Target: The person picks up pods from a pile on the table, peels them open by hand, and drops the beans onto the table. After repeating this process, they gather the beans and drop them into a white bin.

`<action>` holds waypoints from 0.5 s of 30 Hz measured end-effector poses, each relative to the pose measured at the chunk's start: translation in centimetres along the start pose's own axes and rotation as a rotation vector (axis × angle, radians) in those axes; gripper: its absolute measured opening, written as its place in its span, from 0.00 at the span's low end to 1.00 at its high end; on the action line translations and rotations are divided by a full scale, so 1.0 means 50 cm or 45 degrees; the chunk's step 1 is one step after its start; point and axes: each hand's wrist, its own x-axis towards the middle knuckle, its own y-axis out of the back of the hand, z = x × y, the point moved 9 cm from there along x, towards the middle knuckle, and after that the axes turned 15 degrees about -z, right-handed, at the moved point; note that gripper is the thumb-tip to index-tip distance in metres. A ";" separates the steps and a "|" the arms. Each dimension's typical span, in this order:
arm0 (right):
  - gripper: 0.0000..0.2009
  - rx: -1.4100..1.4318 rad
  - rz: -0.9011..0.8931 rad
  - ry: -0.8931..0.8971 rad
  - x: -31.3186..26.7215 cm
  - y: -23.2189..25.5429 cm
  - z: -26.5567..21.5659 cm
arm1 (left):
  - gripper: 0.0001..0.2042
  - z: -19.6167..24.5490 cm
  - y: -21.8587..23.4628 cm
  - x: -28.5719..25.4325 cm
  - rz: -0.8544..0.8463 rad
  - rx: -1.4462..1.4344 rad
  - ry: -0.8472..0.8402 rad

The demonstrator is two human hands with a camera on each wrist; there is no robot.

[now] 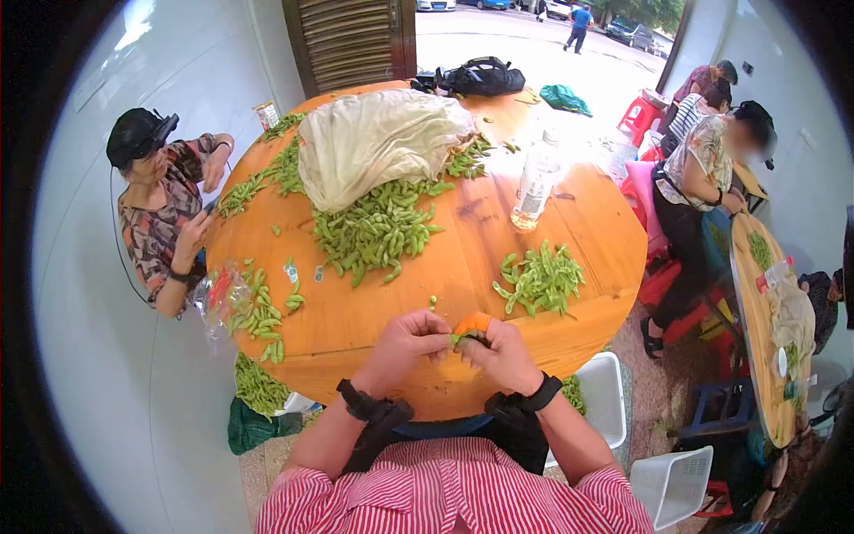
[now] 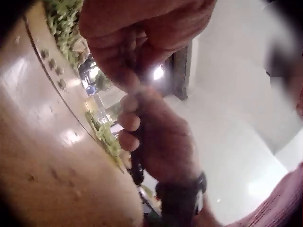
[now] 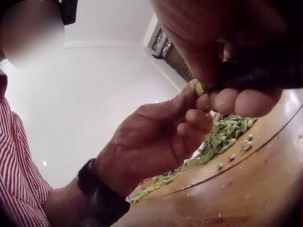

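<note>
Two hands are meeting at the near edge of the round wooden table (image 1: 534,338), and between them they are pinching one green soybean pod (image 1: 460,338). The left hand (image 1: 405,343) is curling its fingers around one end of the pod; the right hand (image 1: 503,351) is gripping the other end, with an orange cover (image 1: 473,322) sitting over its thumb or fingertip. The pod itself is showing only as a small pale-green tip between the fingertips in the right wrist view (image 3: 200,88); its full shape and condition cannot be told, as both hands are hiding most of it. It is being held just above the table edge, not resting on the wood. In the left wrist view the pod cannot be made out.

Beyond the hands, a small pile of pods (image 1: 541,280) is lying to the right, and a few loose beans (image 1: 432,303) are lying just ahead of the fingers. Further in, a large heap of pods (image 1: 378,230) is spilling from under a pale sack (image 1: 378,142). A clear plastic bottle (image 1: 536,182) is standing upright right of the heap. At the far left, a seated person (image 1: 160,205) is working at the table rim; others are sitting at the far right beside a second table (image 1: 756,329). White plastic baskets (image 1: 605,392) are standing on the floor near the right.
</note>
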 end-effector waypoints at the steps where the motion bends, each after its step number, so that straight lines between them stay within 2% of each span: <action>1: 0.05 -0.001 0.000 -0.001 -0.001 0.005 0.003 | 0.02 -0.009 0.006 0.001 0.000 -0.001 -0.001; 3: 0.03 0.251 -0.150 0.006 0.004 -0.008 0.012 | 0.03 -0.050 -0.007 0.009 -0.139 -0.473 0.070; 7: 0.04 0.348 -0.185 -0.083 0.009 -0.011 0.013 | 0.03 -0.041 -0.024 0.002 -0.006 -0.467 0.060; 9: 0.05 0.430 -0.109 -0.168 0.010 -0.014 0.031 | 0.05 0.059 -0.031 -0.021 0.241 0.875 -0.211; 10: 0.05 0.434 -0.109 -0.171 0.010 -0.017 0.028 | 0.05 0.053 -0.029 -0.020 0.241 0.874 -0.206; 12: 0.06 0.474 -0.064 -0.272 0.004 -0.022 0.034 | 0.07 0.066 -0.032 -0.027 0.293 1.040 -0.416; 15: 0.06 0.506 -0.034 -0.227 0.010 -0.024 0.029 | 0.06 0.039 -0.010 -0.020 0.306 0.859 -0.304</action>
